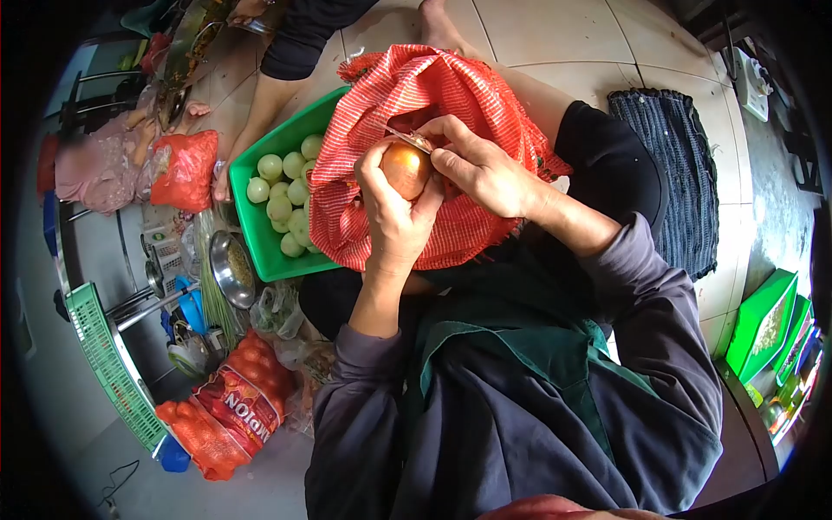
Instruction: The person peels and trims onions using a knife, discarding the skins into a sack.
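Note:
My left hand [387, 215] is wrapped round a brown-skinned onion [406, 172], holding it over a red-and-white striped mesh sack [347, 221]. In my right hand [485, 173] is a small knife [400, 135], gripped with its blade at the top of the onion. The fingers hide the knife's handle. The sack lies open in front of me, and the hands cover part of its inside. Against its left side stands a green tub [247, 230] with several pale peeled onions [279, 208] in it.
An orange net bag of onions [243, 403] lies at lower left, near a metal bowl [232, 269] and a green crate [108, 355]. A red plastic bag [185, 171] sits near another person. At right are a dark woven mat [667, 173] and green trays [761, 325].

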Available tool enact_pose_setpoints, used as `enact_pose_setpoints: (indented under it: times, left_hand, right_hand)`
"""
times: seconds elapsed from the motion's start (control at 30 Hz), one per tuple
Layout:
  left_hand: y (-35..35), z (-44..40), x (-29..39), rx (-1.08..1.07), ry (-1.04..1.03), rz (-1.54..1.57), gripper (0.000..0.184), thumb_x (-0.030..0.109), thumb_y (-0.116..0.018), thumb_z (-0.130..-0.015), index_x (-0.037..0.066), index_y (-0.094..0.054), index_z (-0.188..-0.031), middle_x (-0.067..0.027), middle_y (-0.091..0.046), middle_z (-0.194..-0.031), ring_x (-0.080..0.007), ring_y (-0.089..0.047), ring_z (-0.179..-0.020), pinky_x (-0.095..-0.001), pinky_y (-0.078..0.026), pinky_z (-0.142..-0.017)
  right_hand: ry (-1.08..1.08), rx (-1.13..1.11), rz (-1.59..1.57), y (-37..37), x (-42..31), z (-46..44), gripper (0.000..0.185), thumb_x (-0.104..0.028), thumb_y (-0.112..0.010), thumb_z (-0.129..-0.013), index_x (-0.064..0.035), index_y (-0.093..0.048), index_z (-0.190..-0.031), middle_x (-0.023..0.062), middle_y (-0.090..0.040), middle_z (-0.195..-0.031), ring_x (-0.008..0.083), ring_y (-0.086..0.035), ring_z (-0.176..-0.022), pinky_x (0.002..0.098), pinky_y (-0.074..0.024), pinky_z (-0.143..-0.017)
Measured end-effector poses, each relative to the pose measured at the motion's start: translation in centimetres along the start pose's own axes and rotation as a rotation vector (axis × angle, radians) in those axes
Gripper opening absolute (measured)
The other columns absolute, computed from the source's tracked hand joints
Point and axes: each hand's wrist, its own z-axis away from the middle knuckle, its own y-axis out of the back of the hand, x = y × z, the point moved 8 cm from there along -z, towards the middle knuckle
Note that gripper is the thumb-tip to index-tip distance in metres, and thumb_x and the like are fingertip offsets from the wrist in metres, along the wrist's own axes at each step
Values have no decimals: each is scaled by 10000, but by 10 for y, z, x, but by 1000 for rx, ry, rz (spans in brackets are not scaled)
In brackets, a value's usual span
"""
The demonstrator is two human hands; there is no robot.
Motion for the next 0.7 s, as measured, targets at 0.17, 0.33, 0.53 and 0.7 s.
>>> enact_pose_setpoints:
  times: [0.17,0.33,0.53,0.7]
  left_hand:
    - [4,-1,-13,14,120,258,592,134,-732,-815,-3,-374,-1267,-190,-496,-1180,-287,-550,-1049,-394,-465,-918]
    - [15,2,-12,-28,113,168,614,148,-738,-811,8,-368,-1281,-180,-492,-1176,-288,-542,-1058,-399,-462,-921]
    - [9,8,-12,-29,82,65,644,191,-757,-800,4,-366,-1277,-190,-481,-1168,-322,-533,-1055,-425,-447,-910]
    - [6,7,-4,-11,36,-15,644,176,-760,-783,3,-373,-1267,-184,-476,-1163,-332,-523,-1058,-431,-437,-915]
  right_hand:
    - [71,-88,-59,-3,-4,2,379,-195,-411,-1006,-42,-371,-1351,163,-623,-1029,222,-636,-910,352,-510,-832]
    - [121,-140,2,-6,-8,5,428,-157,-397,-1015,-43,-336,-1422,132,-611,-1120,202,-605,-1042,341,-476,-928]
    - [16,-86,7,-6,-6,5,388,-196,-410,-1013,-53,-391,-1373,125,-624,-1083,189,-625,-952,342,-489,-879]
    - [-56,-76,14,-6,-2,3,359,-203,-409,-1009,-55,-415,-1336,107,-611,-1008,169,-614,-889,335,-497,-833]
